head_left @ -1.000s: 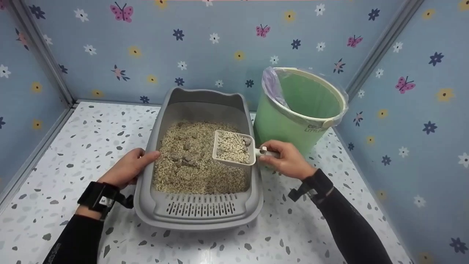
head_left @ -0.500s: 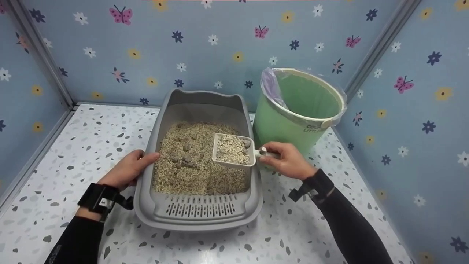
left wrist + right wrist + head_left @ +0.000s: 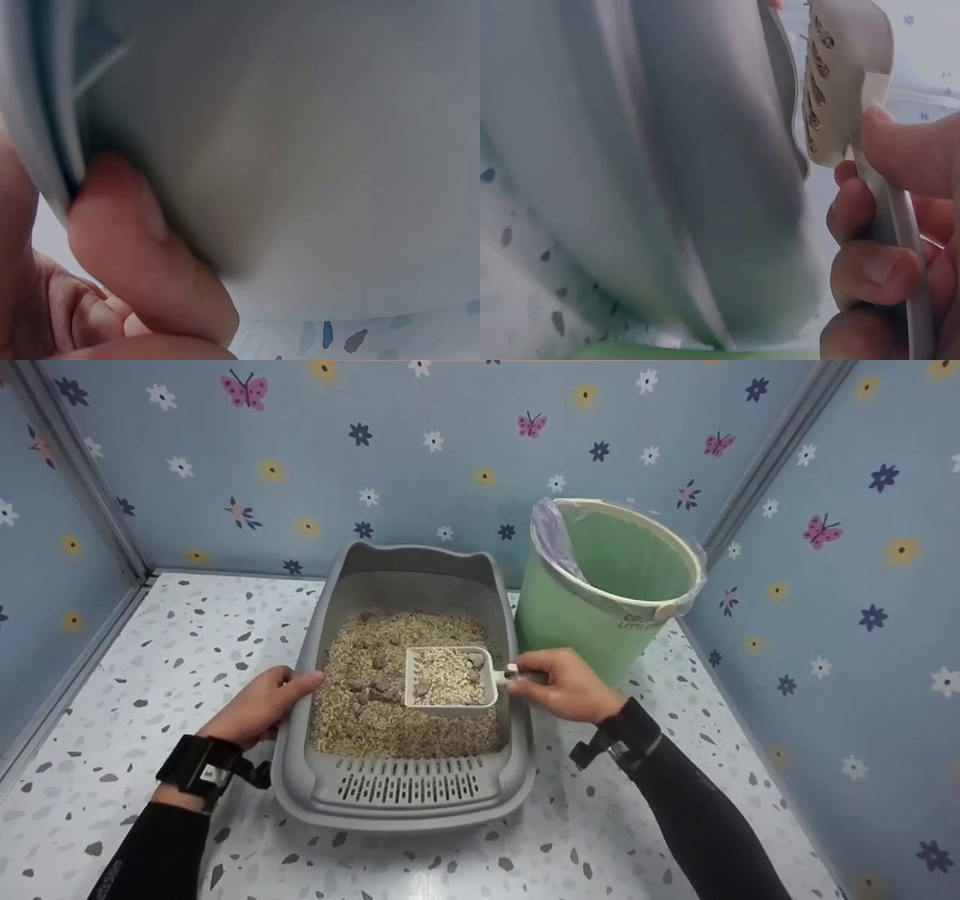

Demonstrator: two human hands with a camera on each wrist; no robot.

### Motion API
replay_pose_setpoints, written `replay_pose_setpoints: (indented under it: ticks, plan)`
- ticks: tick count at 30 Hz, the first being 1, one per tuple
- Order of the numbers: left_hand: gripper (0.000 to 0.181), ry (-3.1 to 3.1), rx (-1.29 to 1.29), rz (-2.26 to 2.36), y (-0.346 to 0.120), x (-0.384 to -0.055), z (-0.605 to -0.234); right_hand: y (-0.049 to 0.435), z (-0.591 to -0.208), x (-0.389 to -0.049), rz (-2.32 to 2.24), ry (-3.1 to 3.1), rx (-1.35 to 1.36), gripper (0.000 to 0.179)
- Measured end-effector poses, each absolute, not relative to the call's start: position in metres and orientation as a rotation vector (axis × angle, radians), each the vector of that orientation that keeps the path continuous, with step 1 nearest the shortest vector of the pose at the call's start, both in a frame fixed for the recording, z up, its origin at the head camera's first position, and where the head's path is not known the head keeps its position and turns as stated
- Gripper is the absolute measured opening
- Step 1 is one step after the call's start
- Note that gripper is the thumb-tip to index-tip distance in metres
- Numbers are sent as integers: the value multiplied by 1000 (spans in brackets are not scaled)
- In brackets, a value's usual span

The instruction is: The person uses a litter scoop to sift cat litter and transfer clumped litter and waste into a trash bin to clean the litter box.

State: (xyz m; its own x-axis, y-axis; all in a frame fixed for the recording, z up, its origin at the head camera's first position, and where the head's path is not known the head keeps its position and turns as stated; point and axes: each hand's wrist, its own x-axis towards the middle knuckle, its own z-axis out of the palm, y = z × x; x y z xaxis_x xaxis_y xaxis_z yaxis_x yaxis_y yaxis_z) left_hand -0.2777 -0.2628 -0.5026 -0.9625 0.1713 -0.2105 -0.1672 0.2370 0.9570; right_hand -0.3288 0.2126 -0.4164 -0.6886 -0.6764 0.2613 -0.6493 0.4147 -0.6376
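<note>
A grey litter box (image 3: 409, 802) stands on the speckled surface, holding tan granular litter (image 3: 405, 735) with several darker clumps on its left side. My left hand (image 3: 259, 705) grips the box's left rim, thumb on top; the left wrist view shows a fingertip (image 3: 124, 217) curled under the rim against the outer wall. My right hand (image 3: 570, 686) grips the handle of a white slotted litter scoop (image 3: 450, 679), level above the litter. Pale granules and a few grey clumps fill the scoop. In the right wrist view, fingers wrap the handle, thumb (image 3: 907, 150) along its top.
A green bin (image 3: 577, 622) with a pale purple liner bag (image 3: 553, 536) stands right behind my right hand, close to the box. Blue flowered panels (image 3: 420, 480) enclose the back and both sides. White speckled surface (image 3: 172, 660) lies left of the box.
The scoop in my right hand has moved left and slightly down in the head view, farther over the middle of the litter. My left hand stays on the rim.
</note>
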Motion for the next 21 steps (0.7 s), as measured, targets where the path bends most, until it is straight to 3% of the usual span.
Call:
replay_pose_setpoints:
  ticks: [6, 21]
  plan:
    - [67, 2223, 14, 1771, -262, -279, -504, 229, -416, -332, -1188, 2656, -1175, 16]
    - [65, 2244, 14, 1785, -264, -278, -502, 218, -415, -331, -1233, 2636, -1290, 18]
